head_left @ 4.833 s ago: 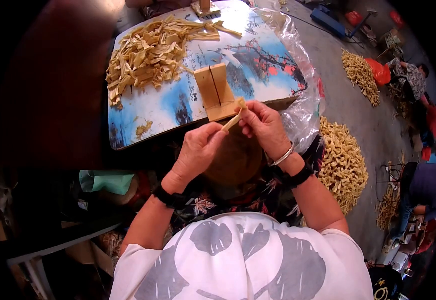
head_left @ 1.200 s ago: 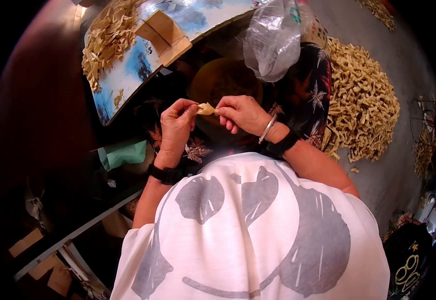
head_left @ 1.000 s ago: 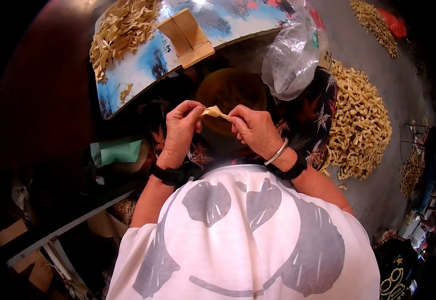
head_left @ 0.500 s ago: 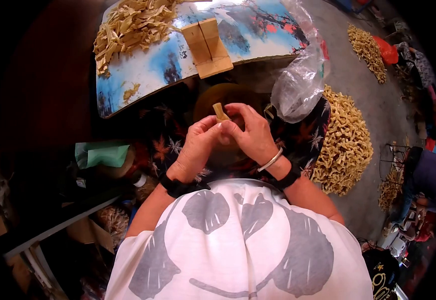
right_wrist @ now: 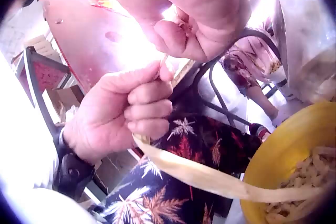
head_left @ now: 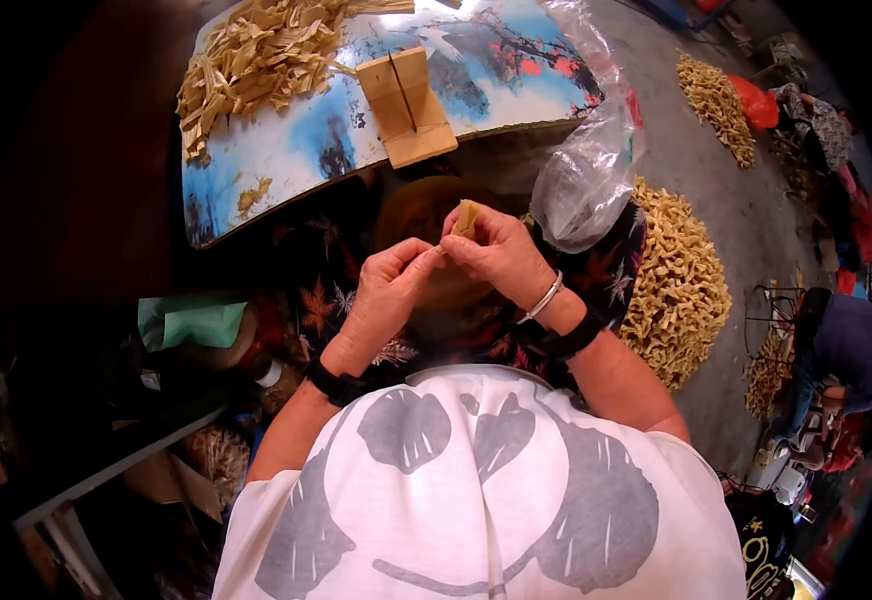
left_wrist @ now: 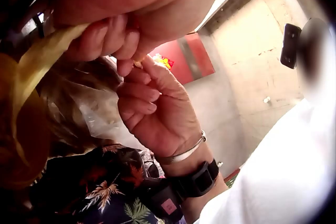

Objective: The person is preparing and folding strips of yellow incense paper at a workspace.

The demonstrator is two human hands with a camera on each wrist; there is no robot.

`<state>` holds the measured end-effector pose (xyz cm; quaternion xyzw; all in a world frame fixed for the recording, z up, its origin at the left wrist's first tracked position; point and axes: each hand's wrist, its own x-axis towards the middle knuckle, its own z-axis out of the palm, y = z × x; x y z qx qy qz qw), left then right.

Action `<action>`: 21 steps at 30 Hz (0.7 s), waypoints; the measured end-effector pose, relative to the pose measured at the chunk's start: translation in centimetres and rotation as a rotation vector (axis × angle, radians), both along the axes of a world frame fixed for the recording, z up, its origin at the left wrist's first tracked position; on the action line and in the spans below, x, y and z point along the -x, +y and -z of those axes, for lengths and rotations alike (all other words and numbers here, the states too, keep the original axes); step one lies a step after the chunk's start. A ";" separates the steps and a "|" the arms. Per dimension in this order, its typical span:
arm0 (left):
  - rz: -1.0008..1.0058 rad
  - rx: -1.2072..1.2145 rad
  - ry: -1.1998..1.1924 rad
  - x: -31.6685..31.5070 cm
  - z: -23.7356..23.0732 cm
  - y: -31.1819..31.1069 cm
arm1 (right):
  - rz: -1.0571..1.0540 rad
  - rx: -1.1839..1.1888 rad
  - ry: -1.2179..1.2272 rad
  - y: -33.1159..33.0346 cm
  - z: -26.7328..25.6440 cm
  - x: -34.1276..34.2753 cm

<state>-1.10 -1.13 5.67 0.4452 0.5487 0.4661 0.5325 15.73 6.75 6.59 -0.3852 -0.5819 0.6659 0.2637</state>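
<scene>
In the head view my left hand (head_left: 386,290) and right hand (head_left: 506,255) meet fingertip to fingertip over my lap. Both pinch a pale yellow, flat, pliable strip (head_left: 467,218), whose end stands up at the right hand's fingers. The right wrist view shows a long part of the strip (right_wrist: 205,176) hanging from under the left hand's curled fingers across a yellow basin (right_wrist: 262,166). Short pale pieces (right_wrist: 310,182) lie in that basin. Thumbs and forefingers of the two hands almost touch, hiding the part of the strip between them.
Ahead stands a painted table (head_left: 286,160) with a heap of loose strips (head_left: 256,60) and a slotted wooden stand (head_left: 406,105). Clear plastic (head_left: 586,185) hangs off its right corner. A large pile of short pieces (head_left: 676,290) lies on the floor at right; other people sit beyond.
About a second ago the hands were apart, drawing a knotted piece between them. Since then they have come together, and a strip's end now points up at the right fingers. The head view has shifted.
</scene>
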 end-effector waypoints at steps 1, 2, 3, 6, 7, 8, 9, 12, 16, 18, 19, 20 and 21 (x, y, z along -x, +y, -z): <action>0.010 0.024 -0.015 0.3 -0.4 0.0 | -0.005 -0.015 -0.036 0.5 0.0 -0.3; 0.022 0.048 -0.030 0.9 -0.9 -0.1 | 0.012 -0.010 -0.013 1.0 -0.1 -0.5; 0.033 0.072 -0.044 1.3 -1.2 -0.1 | 0.010 0.055 0.005 1.0 -0.7 -0.6; 0.064 0.064 -0.053 2.0 -1.9 0.7 | -0.015 0.142 0.029 2.0 -2.9 -0.2; 0.071 0.045 -0.053 2.4 -2.3 1.4 | -0.007 0.119 0.035 2.7 -3.4 0.0; 0.083 0.013 -0.007 2.8 -2.7 2.2 | 0.003 0.092 0.044 3.5 -4.0 0.3; 0.068 -0.055 0.053 3.4 -3.1 3.3 | 0.014 0.070 0.053 4.3 -4.5 0.5; 0.005 -0.176 0.244 4.9 -4.8 6.5 | 0.079 -0.106 0.095 7.8 -6.1 1.4; -0.201 -0.275 0.408 6.4 -5.7 11.5 | 0.212 -0.498 -0.040 11.3 -6.2 4.4; -0.241 -0.269 0.448 7.1 -4.7 13.3 | 0.268 -0.574 -0.084 12.4 -5.6 5.5; -0.261 -0.283 0.458 7.2 -4.2 13.9 | 0.296 -0.610 -0.106 12.9 -5.2 5.9; -0.281 -0.295 0.468 7.3 -3.7 14.4 | 0.298 -0.607 -0.132 13.2 -4.9 6.1; -0.301 -0.305 0.477 7.3 -3.2 14.7 | 0.317 -0.660 -0.151 13.6 -4.2 6.3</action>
